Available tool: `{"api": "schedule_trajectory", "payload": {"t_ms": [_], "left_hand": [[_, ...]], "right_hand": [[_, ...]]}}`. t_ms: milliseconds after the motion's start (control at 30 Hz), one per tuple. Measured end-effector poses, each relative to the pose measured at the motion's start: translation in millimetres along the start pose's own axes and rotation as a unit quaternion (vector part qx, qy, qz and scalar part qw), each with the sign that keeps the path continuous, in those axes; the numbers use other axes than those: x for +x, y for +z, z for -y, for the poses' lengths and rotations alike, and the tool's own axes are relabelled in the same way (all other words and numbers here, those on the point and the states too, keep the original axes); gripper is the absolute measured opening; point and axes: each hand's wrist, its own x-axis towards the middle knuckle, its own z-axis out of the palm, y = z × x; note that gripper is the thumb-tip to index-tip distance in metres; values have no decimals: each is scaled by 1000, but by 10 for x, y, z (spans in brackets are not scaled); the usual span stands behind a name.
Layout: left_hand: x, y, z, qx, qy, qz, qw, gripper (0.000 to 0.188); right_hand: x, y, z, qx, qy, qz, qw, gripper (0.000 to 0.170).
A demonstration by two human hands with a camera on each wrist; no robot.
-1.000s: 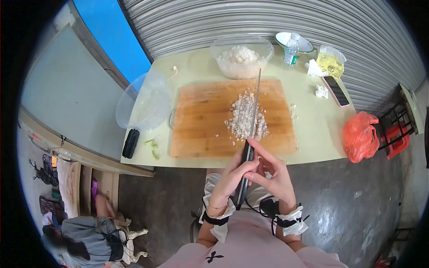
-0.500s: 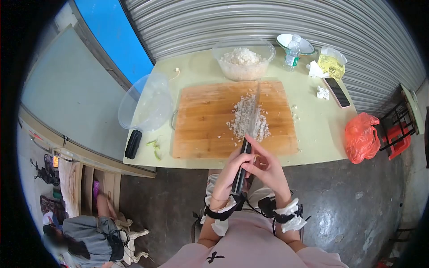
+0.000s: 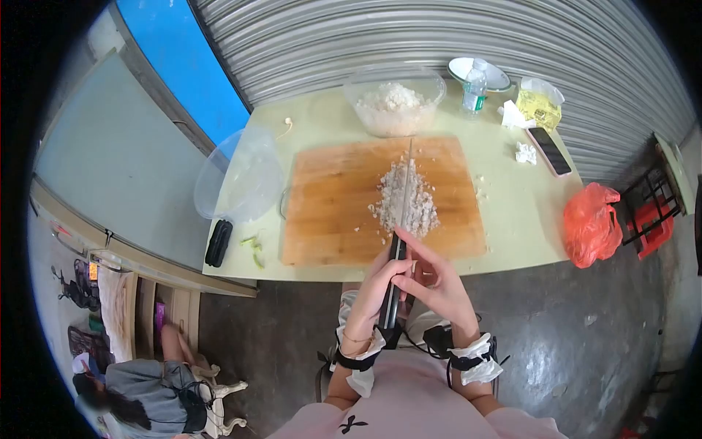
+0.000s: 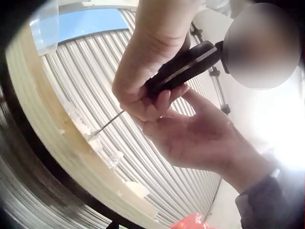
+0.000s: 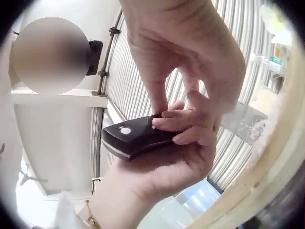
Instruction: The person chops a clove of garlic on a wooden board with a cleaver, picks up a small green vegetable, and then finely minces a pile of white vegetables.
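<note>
A kitchen knife [image 3: 406, 183] with a black handle [image 5: 138, 136] points away from me over the wooden cutting board [image 3: 329, 197]. My left hand [image 3: 371, 289] curls its fingers round the handle. From the other side my right hand [image 3: 442, 289] meets it, thumb on the handle and index finger reaching to the base of the blade. The right wrist view shows the handle's butt sticking out past the left hand [image 5: 167, 176]. Finely chopped white pieces [image 3: 423, 208] lie heaped under and beside the blade, which overlaps them in the head view.
Behind the board stands a clear tub [image 3: 395, 121] of white chopped food. An emptier clear bowl [image 3: 241, 175] overhangs the table's left edge, near a black case [image 3: 219, 243] and green scraps [image 3: 253, 250]. Bottle [image 3: 474, 89], phone [image 3: 548, 151] and red bag [image 3: 591, 225] sit at right.
The knife's tip has come left and toward me over the chopped pile. Both hands have stayed together at the handle, shifting slightly left.
</note>
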Motion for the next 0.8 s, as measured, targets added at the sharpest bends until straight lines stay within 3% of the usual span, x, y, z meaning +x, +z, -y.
{"api": "schedule_trajectory", "payload": {"t_ms": [167, 200, 233, 267, 300, 367, 500, 567, 800], "left_hand": [[-62, -10, -55, 3, 17, 8, 1000, 21], [-30, -4, -27, -21, -2, -34, 999, 21], [9, -18, 8, -44, -20, -75, 996, 21], [59, -93, 91, -43, 8, -36, 998, 22], [75, -82, 74, -42, 10, -34, 998, 22], [53, -54, 69, -26, -4, -55, 998, 21], [48, -23, 48, -11, 7, -42, 999, 19], [52, -11, 49, -23, 12, -46, 999, 18], [-67, 90, -162, -21, 56, -21, 998, 17]], "right_hand": [[0, 44, -29, -52, -13, 7, 999, 66], [25, 60, -84, -52, -14, 7, 999, 66], [56, 76, -169, 28, -2, 9, 1000, 66], [83, 78, -221, 109, 9, 11, 994, 66], [104, 58, -235, 108, 6, 11, 994, 66], [80, 16, -259, 32, -5, 21, 999, 65], [58, -12, -169, 46, 23, 44, 998, 65], [62, -6, -204, -13, -26, 18, 999, 64], [56, 64, 79, -37, -44, 23, 998, 63]]}}
